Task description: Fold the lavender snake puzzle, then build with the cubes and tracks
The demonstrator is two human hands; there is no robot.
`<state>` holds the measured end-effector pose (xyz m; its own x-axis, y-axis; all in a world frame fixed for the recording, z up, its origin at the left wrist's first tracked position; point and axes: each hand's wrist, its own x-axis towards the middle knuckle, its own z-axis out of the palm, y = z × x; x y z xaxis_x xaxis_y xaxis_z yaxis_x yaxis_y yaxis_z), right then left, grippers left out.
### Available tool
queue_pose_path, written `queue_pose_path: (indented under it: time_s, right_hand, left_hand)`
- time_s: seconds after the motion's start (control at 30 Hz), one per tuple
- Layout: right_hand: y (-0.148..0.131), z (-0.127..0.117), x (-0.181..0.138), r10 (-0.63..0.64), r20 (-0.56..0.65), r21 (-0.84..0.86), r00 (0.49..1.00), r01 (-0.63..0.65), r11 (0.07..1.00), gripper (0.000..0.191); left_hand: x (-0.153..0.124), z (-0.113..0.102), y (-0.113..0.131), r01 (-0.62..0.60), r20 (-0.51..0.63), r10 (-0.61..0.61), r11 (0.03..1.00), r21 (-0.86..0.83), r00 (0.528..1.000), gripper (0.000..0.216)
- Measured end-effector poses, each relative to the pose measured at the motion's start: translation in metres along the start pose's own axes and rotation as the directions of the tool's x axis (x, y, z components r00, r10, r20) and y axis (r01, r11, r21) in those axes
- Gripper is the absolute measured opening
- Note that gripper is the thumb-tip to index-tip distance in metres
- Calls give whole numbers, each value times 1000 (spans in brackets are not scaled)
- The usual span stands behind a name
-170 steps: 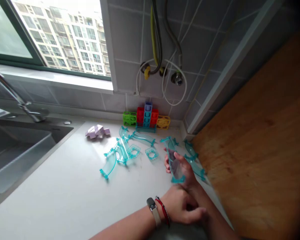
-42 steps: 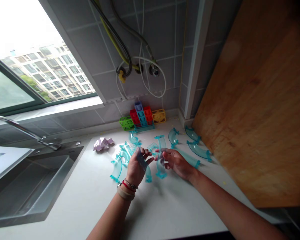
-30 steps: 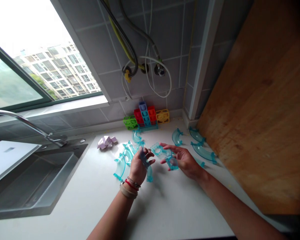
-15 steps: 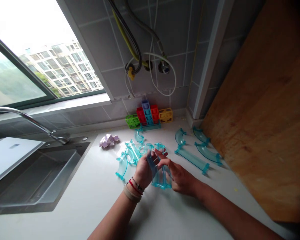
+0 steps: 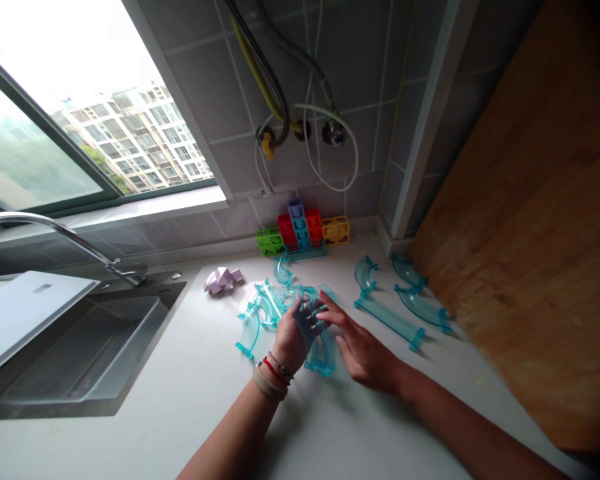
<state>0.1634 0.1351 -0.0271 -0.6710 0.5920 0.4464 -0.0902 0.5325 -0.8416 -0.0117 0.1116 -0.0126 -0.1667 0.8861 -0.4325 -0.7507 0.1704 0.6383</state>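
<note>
My left hand [image 5: 291,339] is closed around translucent teal channel-shaped track pieces [image 5: 321,359], whose lower ends hang below the palm; how many it holds I cannot tell. To its right, my right hand [image 5: 363,350] has its fingers stretched out and apart, with the fingertips close to the left fingers and the held pieces. Just beyond the left hand lies a cluster of loose teal track pieces [image 5: 269,301], partly hidden by the fingers. One curved track piece [image 5: 250,330] rests left of that hand.
Toward the right lie a straight track [image 5: 391,322] and several curved tracks [image 5: 420,307]. Coloured cube blocks [image 5: 300,230] stand against the back wall. A pale purple faceted object [image 5: 223,281] sits left of the cluster. The sink [image 5: 145,347] and faucet [image 5: 80,241] are at left, a wooden board [image 5: 520,253] at right.
My right hand has drawn slightly away from the held track pieces, and its fingers have straightened. The left hand keeps its hold. The whole view has shifted a little.
</note>
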Motion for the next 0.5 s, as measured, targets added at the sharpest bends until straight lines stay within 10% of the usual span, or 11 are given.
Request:
queue_pose_path:
  time_s: [0.1,0.2,0.5]
  right_hand:
    - [3,-2,3,240,-163,206,957,-205,957,44]
    - [7,-2,6,426,-68,358,902,-376,855,40]
    - [15,-1,8,403,-60,319,913,-365,875,36]
  left_hand:
    - [-4,4,6,-129,19,129,991,-24,991,27]
    - [-9,7,8,-206,64,205,978,15,977,38]
    - [-14,13,2,-223,161,216,975,24,963,44]
